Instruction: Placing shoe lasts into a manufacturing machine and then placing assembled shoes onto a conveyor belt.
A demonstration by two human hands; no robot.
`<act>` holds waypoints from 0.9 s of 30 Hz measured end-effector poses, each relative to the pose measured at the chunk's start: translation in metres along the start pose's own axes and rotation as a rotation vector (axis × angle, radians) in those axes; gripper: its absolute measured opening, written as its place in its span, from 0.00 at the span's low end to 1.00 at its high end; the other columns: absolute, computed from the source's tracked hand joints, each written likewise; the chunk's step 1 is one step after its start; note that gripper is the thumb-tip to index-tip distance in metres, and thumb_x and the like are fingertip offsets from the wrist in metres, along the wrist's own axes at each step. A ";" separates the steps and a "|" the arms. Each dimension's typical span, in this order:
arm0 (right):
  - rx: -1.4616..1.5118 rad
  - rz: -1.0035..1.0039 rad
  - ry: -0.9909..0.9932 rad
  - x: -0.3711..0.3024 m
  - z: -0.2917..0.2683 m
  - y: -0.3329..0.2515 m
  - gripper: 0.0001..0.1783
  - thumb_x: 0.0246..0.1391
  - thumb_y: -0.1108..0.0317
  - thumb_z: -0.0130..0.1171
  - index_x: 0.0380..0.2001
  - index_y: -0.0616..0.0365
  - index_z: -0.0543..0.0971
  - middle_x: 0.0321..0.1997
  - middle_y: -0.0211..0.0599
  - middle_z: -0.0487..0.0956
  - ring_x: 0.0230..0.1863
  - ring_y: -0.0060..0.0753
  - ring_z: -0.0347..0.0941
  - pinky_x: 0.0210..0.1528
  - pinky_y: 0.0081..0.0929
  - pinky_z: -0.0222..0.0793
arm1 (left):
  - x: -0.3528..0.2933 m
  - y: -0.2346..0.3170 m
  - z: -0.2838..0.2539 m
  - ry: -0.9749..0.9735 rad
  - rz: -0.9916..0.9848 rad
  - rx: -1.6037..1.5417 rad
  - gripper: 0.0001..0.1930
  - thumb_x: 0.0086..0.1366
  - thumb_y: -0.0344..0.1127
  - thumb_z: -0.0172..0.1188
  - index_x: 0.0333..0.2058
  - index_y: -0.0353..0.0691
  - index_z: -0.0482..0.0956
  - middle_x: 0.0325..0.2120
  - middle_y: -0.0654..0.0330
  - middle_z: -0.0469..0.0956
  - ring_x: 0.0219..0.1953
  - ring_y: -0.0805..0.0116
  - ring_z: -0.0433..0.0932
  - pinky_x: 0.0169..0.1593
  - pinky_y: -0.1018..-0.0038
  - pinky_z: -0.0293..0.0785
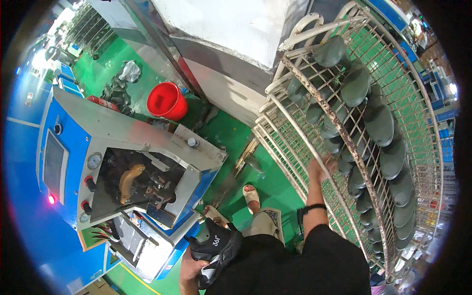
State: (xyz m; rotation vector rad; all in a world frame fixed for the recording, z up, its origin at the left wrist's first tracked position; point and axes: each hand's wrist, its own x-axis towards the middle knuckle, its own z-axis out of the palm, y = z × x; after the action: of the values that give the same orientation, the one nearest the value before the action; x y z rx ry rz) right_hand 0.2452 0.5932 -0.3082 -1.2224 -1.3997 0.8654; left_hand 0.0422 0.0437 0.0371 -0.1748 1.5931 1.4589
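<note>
At the lower middle, my left hand [192, 269] is closed around a black shoe upper [216, 246] with white markings, held close against my body. My right arm stretches forward to the wire rack [324, 105] on the right. There my right hand [322, 169] is at the rack's bars, beside a row of dark grey-green, sole-shaped pieces [378, 125]. Bars and blur hide its fingers, so I cannot make out whether they grip anything. A black band circles the right wrist.
On the left stands a blue and grey machine [132, 130] with a screen, gauges and a tan shoe-shaped form [131, 182] in its open bay. Behind it is a red bucket [167, 101] on the green floor. A white pillar [231, 29] rises ahead, near the rack.
</note>
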 end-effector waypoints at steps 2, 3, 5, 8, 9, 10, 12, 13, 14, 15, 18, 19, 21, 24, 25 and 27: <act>-1.099 0.192 -0.136 0.020 -0.073 0.041 0.40 0.66 0.41 0.46 0.69 0.62 0.63 0.73 0.54 0.63 0.71 0.58 0.58 0.68 0.56 0.56 | 0.015 0.007 0.003 -0.087 -0.005 -0.109 0.63 0.32 0.50 0.87 0.64 0.26 0.60 0.53 0.52 0.76 0.57 0.58 0.75 0.64 0.63 0.68; -1.647 0.293 -0.213 0.023 -0.089 0.050 0.41 0.65 0.40 0.48 0.66 0.65 0.67 0.71 0.54 0.66 0.69 0.55 0.63 0.64 0.57 0.64 | 0.020 0.008 0.000 -0.109 -0.024 -0.061 0.63 0.33 0.51 0.86 0.64 0.26 0.60 0.54 0.51 0.75 0.58 0.58 0.74 0.64 0.63 0.68; -1.633 0.280 -0.249 0.024 -0.103 0.047 0.41 0.65 0.40 0.49 0.66 0.65 0.67 0.70 0.54 0.66 0.68 0.55 0.64 0.64 0.56 0.65 | 0.028 0.005 -0.004 -0.135 0.021 0.037 0.63 0.35 0.54 0.84 0.64 0.27 0.59 0.55 0.50 0.74 0.59 0.58 0.72 0.64 0.63 0.66; -1.563 0.278 -0.285 0.033 -0.128 0.035 0.41 0.63 0.39 0.51 0.64 0.65 0.69 0.68 0.55 0.68 0.66 0.56 0.66 0.63 0.55 0.66 | 0.027 0.007 -0.001 -0.109 -0.027 0.115 0.65 0.33 0.57 0.85 0.64 0.25 0.59 0.56 0.50 0.73 0.59 0.59 0.72 0.65 0.64 0.66; -1.538 0.277 -0.294 0.026 -0.112 0.038 0.40 0.63 0.39 0.51 0.64 0.65 0.69 0.67 0.55 0.69 0.65 0.56 0.67 0.62 0.55 0.67 | 0.027 0.005 -0.003 -0.102 -0.026 0.110 0.65 0.33 0.57 0.85 0.64 0.25 0.59 0.56 0.50 0.73 0.59 0.59 0.72 0.65 0.64 0.66; -1.512 0.263 -0.307 0.027 -0.128 0.036 0.40 0.63 0.39 0.52 0.63 0.65 0.70 0.66 0.55 0.69 0.65 0.56 0.67 0.62 0.55 0.67 | 0.026 0.003 -0.005 -0.106 0.001 0.098 0.65 0.33 0.55 0.85 0.64 0.25 0.59 0.56 0.50 0.73 0.59 0.60 0.72 0.65 0.65 0.66; -1.461 0.249 -0.327 0.032 -0.125 0.028 0.40 0.62 0.39 0.53 0.62 0.64 0.71 0.64 0.56 0.71 0.63 0.57 0.69 0.61 0.54 0.68 | 0.027 0.001 -0.009 -0.105 0.031 0.082 0.64 0.33 0.54 0.85 0.64 0.25 0.59 0.56 0.51 0.73 0.59 0.60 0.72 0.65 0.65 0.66; -1.440 0.248 -0.339 0.038 -0.121 0.024 0.40 0.61 0.38 0.54 0.62 0.64 0.72 0.64 0.56 0.71 0.63 0.57 0.69 0.61 0.54 0.69 | 0.024 0.001 -0.012 -0.105 -0.019 0.021 0.63 0.34 0.51 0.85 0.64 0.25 0.58 0.56 0.50 0.73 0.59 0.60 0.72 0.65 0.65 0.66; -1.420 0.247 -0.352 0.040 -0.121 0.020 0.40 0.61 0.38 0.54 0.61 0.64 0.72 0.63 0.56 0.72 0.62 0.57 0.70 0.61 0.53 0.69 | 0.021 0.001 -0.014 -0.106 -0.068 -0.040 0.62 0.35 0.49 0.85 0.64 0.25 0.57 0.56 0.50 0.73 0.59 0.61 0.72 0.65 0.65 0.67; -1.402 0.247 -0.365 0.034 -0.122 0.016 0.40 0.60 0.38 0.55 0.61 0.64 0.73 0.62 0.56 0.73 0.61 0.57 0.71 0.60 0.53 0.70 | 0.017 0.001 -0.015 -0.099 -0.049 -0.134 0.59 0.38 0.41 0.84 0.64 0.24 0.57 0.56 0.48 0.74 0.57 0.59 0.75 0.64 0.63 0.68; -1.356 0.253 -0.370 0.048 -0.075 0.002 0.40 0.59 0.37 0.57 0.59 0.64 0.74 0.60 0.57 0.75 0.59 0.58 0.73 0.59 0.52 0.71 | 0.009 0.008 -0.001 -0.044 -0.048 -0.293 0.56 0.39 0.37 0.82 0.63 0.23 0.57 0.54 0.47 0.75 0.55 0.57 0.77 0.63 0.63 0.70; -1.322 0.237 -0.415 0.040 -0.032 -0.008 0.40 0.59 0.37 0.58 0.59 0.64 0.75 0.59 0.57 0.75 0.58 0.58 0.73 0.59 0.52 0.72 | -0.002 0.002 0.000 0.015 -0.028 -0.342 0.55 0.38 0.33 0.81 0.63 0.23 0.58 0.53 0.47 0.77 0.54 0.56 0.78 0.63 0.62 0.70; -1.297 0.269 -0.384 0.085 0.039 -0.034 0.40 0.58 0.37 0.59 0.58 0.64 0.76 0.57 0.58 0.77 0.57 0.58 0.75 0.58 0.51 0.73 | 0.011 0.008 0.000 -0.058 -0.045 -0.297 0.55 0.39 0.35 0.81 0.63 0.23 0.58 0.53 0.47 0.76 0.55 0.57 0.78 0.63 0.62 0.70; -1.129 0.159 -0.444 0.081 0.094 -0.052 0.41 0.54 0.37 0.64 0.57 0.61 0.76 0.57 0.58 0.77 0.57 0.58 0.75 0.58 0.55 0.73 | 0.000 -0.003 -0.016 -0.057 -0.057 -0.189 0.57 0.38 0.39 0.83 0.63 0.24 0.58 0.55 0.48 0.75 0.56 0.59 0.76 0.63 0.63 0.69; -1.055 0.351 -0.479 0.092 0.118 -0.060 0.43 0.53 0.38 0.66 0.60 0.60 0.74 0.58 0.58 0.76 0.57 0.58 0.75 0.57 0.56 0.73 | -0.001 -0.008 -0.024 -0.058 -0.075 -0.113 0.59 0.38 0.41 0.84 0.64 0.24 0.57 0.55 0.48 0.74 0.57 0.59 0.75 0.63 0.64 0.69; -0.911 0.484 -0.487 0.082 0.160 -0.093 0.49 0.52 0.42 0.68 0.70 0.58 0.64 0.64 0.58 0.71 0.58 0.54 0.74 0.57 0.53 0.72 | -0.014 -0.015 -0.038 -0.010 -0.079 -0.039 0.62 0.36 0.43 0.85 0.65 0.24 0.56 0.56 0.48 0.73 0.58 0.60 0.74 0.64 0.65 0.68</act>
State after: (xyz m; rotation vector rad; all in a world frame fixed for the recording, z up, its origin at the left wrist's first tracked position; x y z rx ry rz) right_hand 0.0737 0.6693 -0.2324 -2.2101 -2.0405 0.9062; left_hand 0.0397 0.0014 0.0310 -0.2497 1.5334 1.4281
